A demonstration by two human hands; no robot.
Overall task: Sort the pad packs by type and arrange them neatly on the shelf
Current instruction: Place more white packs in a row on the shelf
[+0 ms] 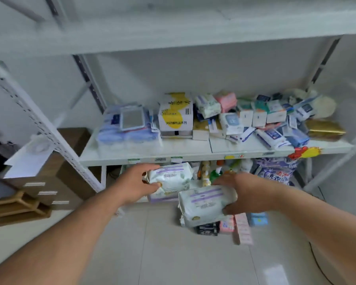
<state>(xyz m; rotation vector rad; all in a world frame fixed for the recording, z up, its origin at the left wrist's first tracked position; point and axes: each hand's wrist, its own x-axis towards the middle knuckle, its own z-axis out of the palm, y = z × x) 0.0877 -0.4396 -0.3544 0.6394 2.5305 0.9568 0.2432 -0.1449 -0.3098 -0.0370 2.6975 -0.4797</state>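
- Two hands are seen, and two white pad packs with purple stripes, one per hand, both held out in front of the shelf's front edge, below its board.
- The first pack is gripped at its left end by the left hand, fingers over the top and thumb underneath, so most of it sticks out to the right of the grip.
- The second pack is clutched at its right end by the right hand; it hangs lower and sticks out leftward.
- One blue stack is parked at the shelf's left end, one white-and-yellow box near the middle.
- A jumbled heap of small packs is piled toward the right end; too blurry to be counted.
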